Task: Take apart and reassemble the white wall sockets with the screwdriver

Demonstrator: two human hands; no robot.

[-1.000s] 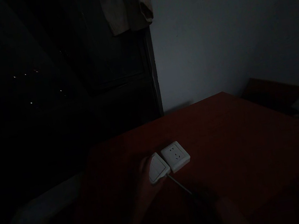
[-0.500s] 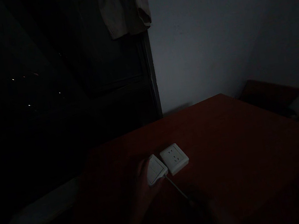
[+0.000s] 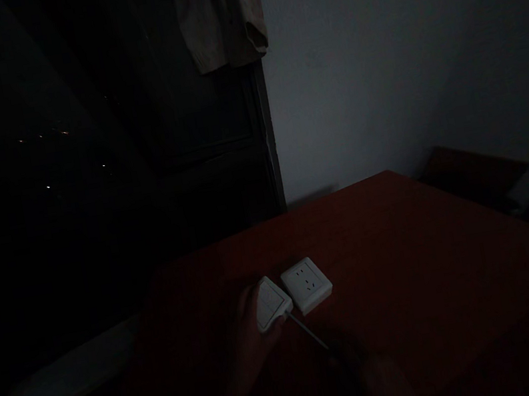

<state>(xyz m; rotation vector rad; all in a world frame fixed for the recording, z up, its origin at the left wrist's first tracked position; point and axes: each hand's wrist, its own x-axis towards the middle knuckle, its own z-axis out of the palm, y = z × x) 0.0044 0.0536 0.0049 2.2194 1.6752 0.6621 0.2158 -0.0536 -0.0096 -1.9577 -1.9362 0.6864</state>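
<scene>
In very dim light, my left hand (image 3: 254, 335) is closed around the left side of a white wall switch (image 3: 270, 302), fingers over the far edge and thumb at the near edge. The thin metal shaft of a screwdriver (image 3: 308, 331) touches the switch's near right corner with its tip. Its handle runs back into shadow, where my right hand (image 3: 375, 375) grips it; the fingers are barely visible. Just right of the switch lies a white wall socket (image 3: 308, 284), its slotted face up.
The reddish-brown table (image 3: 408, 268) lies beneath everything. Behind it are a pale wall (image 3: 350, 75) and a dark window (image 3: 59, 158) with small lights. Cloth (image 3: 221, 16) hangs at the window's top right. A brown board (image 3: 475, 169) stands beyond the table's right edge.
The switch, the socket and both hands appear slightly lower and further left as the view shifts a little. The screwdriver tip stays against the switch's corner.
</scene>
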